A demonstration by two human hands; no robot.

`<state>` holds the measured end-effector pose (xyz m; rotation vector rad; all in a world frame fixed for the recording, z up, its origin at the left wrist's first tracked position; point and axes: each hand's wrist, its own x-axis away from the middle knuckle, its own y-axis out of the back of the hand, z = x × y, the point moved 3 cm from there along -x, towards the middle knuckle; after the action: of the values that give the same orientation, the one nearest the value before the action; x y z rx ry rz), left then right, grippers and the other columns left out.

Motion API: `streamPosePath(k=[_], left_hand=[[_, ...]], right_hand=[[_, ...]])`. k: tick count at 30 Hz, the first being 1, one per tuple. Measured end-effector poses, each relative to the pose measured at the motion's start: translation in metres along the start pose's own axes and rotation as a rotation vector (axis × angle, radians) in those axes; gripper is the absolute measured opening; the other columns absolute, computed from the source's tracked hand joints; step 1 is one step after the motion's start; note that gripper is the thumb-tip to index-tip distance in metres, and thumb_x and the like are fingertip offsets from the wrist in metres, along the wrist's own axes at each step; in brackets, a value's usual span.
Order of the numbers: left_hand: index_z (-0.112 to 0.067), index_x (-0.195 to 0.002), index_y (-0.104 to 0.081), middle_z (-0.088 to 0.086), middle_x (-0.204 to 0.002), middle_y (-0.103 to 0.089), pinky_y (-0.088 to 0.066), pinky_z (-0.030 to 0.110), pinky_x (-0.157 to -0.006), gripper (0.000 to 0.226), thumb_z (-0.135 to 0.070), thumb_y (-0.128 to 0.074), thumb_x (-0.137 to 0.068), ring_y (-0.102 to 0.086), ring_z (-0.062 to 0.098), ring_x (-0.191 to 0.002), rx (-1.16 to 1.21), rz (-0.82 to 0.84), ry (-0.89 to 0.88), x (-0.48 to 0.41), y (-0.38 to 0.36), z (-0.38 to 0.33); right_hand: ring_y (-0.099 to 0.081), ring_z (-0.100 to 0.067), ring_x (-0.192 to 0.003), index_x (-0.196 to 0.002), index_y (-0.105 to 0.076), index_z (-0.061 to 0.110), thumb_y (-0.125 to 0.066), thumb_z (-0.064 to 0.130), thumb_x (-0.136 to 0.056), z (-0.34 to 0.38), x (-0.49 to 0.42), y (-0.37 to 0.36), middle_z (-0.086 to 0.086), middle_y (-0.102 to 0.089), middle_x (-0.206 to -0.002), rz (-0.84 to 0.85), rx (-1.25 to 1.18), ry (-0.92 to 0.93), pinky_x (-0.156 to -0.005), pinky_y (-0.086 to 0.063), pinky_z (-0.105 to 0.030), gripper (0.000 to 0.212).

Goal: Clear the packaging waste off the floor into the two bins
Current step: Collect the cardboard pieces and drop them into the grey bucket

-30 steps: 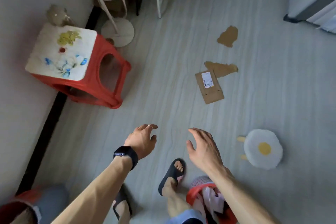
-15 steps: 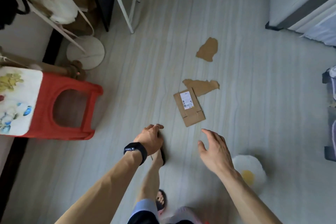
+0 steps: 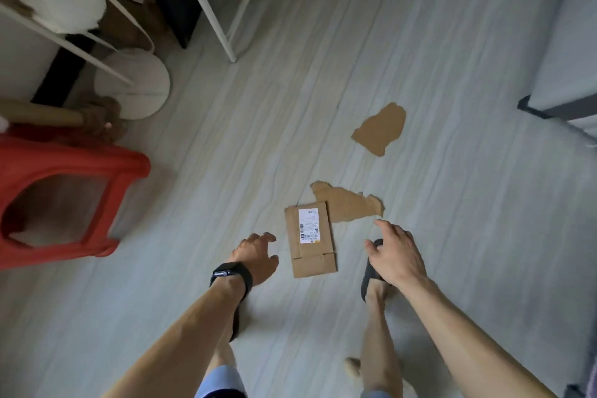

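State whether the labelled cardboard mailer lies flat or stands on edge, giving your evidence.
Flat, label up: the cardboard mailer shows its whole face against the floor, untouched between the left hand and right hand.

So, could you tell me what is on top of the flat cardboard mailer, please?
Only a white shipping label on the cardboard mailer; left hand and right hand are not touching it. Anything beneath is covered.

Left hand (image 3: 255, 255): forearm bare, stretched forward and down, fingers loosely curled, holding nothing. Right hand (image 3: 395, 257): forearm bare, extended likewise, palm down, fingers spread and relaxed, holding nothing. Hands well apart.
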<state>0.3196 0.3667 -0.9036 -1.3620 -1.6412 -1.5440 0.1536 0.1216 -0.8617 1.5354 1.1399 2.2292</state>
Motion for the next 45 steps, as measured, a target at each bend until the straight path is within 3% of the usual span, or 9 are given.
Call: streamPosePath(k=[13,17,21,24,27,30,35,39,45], left_hand=[[-0.025,-0.151,-0.030,0.010,-0.145,-0.040,-0.044,0.041,-0.104,0.083,-0.044,-0.073,-0.082,-0.049,0.032,-0.128,0.595,-0.039,0.592,-0.212,-0.193,-0.059],[-0.032,-0.156,-0.008,0.008,-0.160,-0.019,-0.036,0.052,-0.112,0.116,-0.058,-0.079,-0.068,-0.035,0.035,-0.141,0.713,-0.050,0.716,-0.262,-0.258,-0.049],[-0.033,-0.153,-0.001,0.005,-0.146,-0.030,-0.037,0.051,-0.107,0.128,-0.068,-0.080,-0.059,-0.037,0.032,-0.135,0.731,-0.153,0.829,-0.304,-0.302,-0.031],[-0.032,-0.144,-0.012,0.009,-0.131,-0.036,-0.044,0.051,-0.099,0.115,-0.063,-0.083,-0.058,-0.045,0.036,-0.123,0.705,-0.260,0.854,-0.321,-0.324,-0.017],[-0.023,-0.137,-0.030,0.009,-0.126,-0.041,-0.046,0.048,-0.096,0.105,-0.062,-0.085,-0.057,-0.044,0.033,-0.120,0.719,-0.287,0.856,-0.324,-0.336,-0.009],[-0.019,-0.122,-0.053,0.007,-0.117,-0.045,-0.048,0.043,-0.096,0.073,-0.065,-0.076,-0.070,-0.052,0.031,-0.111,0.769,-0.164,0.784,-0.314,-0.340,-0.006],[-0.017,-0.104,-0.067,0.014,-0.108,-0.063,-0.048,0.034,-0.081,0.021,-0.031,-0.057,-0.093,-0.061,0.036,-0.102,0.847,-0.177,0.703,-0.241,-0.331,-0.010],[-0.015,-0.099,-0.067,0.012,-0.102,-0.071,-0.052,0.033,-0.073,0.017,-0.028,-0.058,-0.095,-0.066,0.033,-0.095,0.901,-0.159,0.722,-0.127,-0.296,-0.001],[-0.015,-0.097,-0.066,0.007,-0.097,-0.072,-0.053,0.030,-0.070,0.030,-0.043,-0.056,-0.096,-0.067,0.029,-0.087,1.026,-0.243,0.674,0.061,-0.233,0.044]], right_hand=[[-0.043,-0.039,-0.129,-0.145,-0.037,0.014,-0.065,0.048,-0.090,-0.090,-0.301,-0.085,-0.016,-0.047,-0.143,0.282,0.313,0.198,-0.104,-0.040,-0.044,0.071],[-0.038,-0.041,-0.135,-0.150,-0.027,0.016,-0.071,0.050,-0.085,-0.114,-0.353,-0.138,-0.017,-0.036,-0.151,0.291,0.304,0.158,-0.109,-0.035,-0.045,0.086],[-0.033,-0.045,-0.134,-0.146,-0.024,0.015,-0.081,0.054,-0.071,-0.132,-0.392,-0.189,-0.019,-0.025,-0.149,0.202,0.419,0.171,-0.105,-0.038,-0.048,0.102],[-0.039,-0.044,-0.124,-0.133,-0.031,0.011,-0.087,0.051,-0.066,-0.139,-0.403,-0.210,-0.025,-0.036,-0.139,0.056,0.518,0.233,-0.096,-0.042,-0.045,0.096],[-0.048,-0.044,-0.121,-0.128,-0.031,0.012,-0.086,0.054,-0.067,-0.143,-0.406,-0.221,-0.025,-0.051,-0.132,0.087,0.504,0.186,-0.089,-0.045,-0.046,0.092],[-0.055,-0.043,-0.118,-0.128,-0.037,0.008,-0.081,0.049,-0.078,-0.144,-0.393,-0.215,-0.023,-0.056,-0.130,0.164,0.518,0.152,-0.087,-0.048,-0.044,0.078],[-0.060,-0.039,-0.108,-0.114,-0.048,0.010,-0.065,0.031,-0.090,-0.134,-0.308,-0.183,-0.018,-0.063,-0.120,0.236,0.419,0.147,-0.083,-0.049,-0.041,0.036],[-0.062,-0.035,-0.109,-0.131,-0.054,0.024,-0.059,0.035,-0.092,-0.101,-0.195,-0.133,-0.007,-0.068,-0.120,0.266,0.423,0.194,-0.083,-0.050,-0.037,0.041],[-0.063,-0.030,-0.110,-0.116,-0.065,0.025,-0.065,0.037,-0.090,-0.022,-0.012,-0.071,0.000,-0.071,-0.120,0.232,0.284,0.250,-0.077,-0.042,-0.029,0.029]])
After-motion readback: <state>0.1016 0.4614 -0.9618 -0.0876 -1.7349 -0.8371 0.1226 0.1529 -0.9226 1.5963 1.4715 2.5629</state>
